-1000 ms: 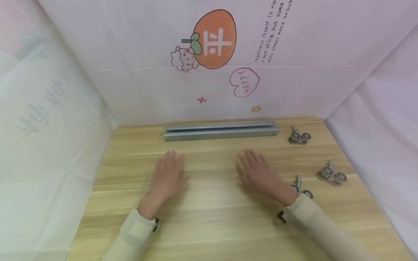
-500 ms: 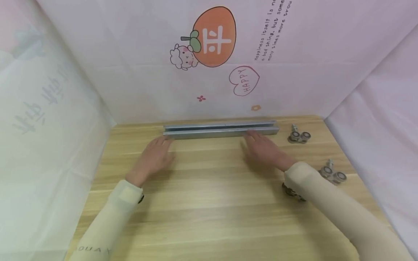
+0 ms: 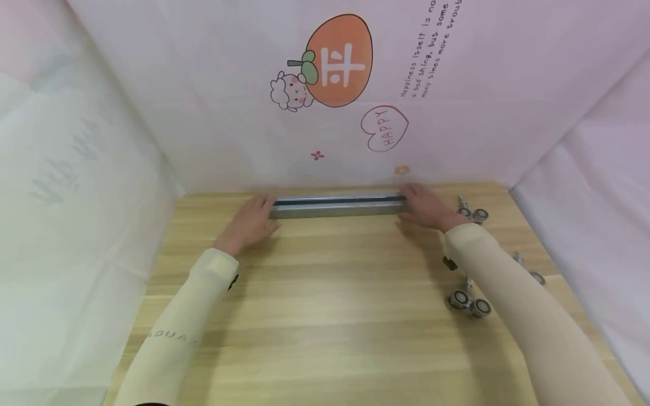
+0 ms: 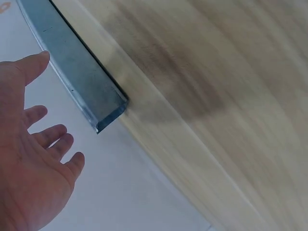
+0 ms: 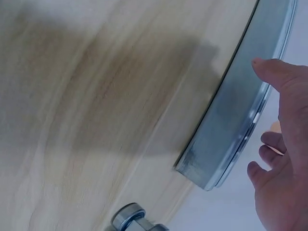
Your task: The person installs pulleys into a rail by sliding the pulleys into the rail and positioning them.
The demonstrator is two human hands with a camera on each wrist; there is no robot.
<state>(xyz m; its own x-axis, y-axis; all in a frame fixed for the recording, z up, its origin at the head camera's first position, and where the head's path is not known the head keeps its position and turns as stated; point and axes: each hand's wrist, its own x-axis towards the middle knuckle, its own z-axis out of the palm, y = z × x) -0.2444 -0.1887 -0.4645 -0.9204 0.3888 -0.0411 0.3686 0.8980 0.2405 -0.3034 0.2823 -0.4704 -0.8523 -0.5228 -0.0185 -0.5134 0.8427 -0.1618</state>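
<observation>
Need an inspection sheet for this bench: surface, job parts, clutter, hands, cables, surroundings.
Surface: light wood-grain table.
Job's things: metal rail along the back edge, slot up.
Clutter: near roller, far roller and outer roller at right, the last partly hidden by the right sleeve.
Grippers: left hand and right hand at the rail's ends, fingers not closed round it; contact unclear.
Cables: nothing seen.
Surroundings: printed back wall, plus pale side walls.

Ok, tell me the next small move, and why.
Probably close the bare left hand and bare right hand together on the long, straight, silver-grey metal channel: they are at its opposite ends, and the wrist views show neither gripping it yet.
</observation>
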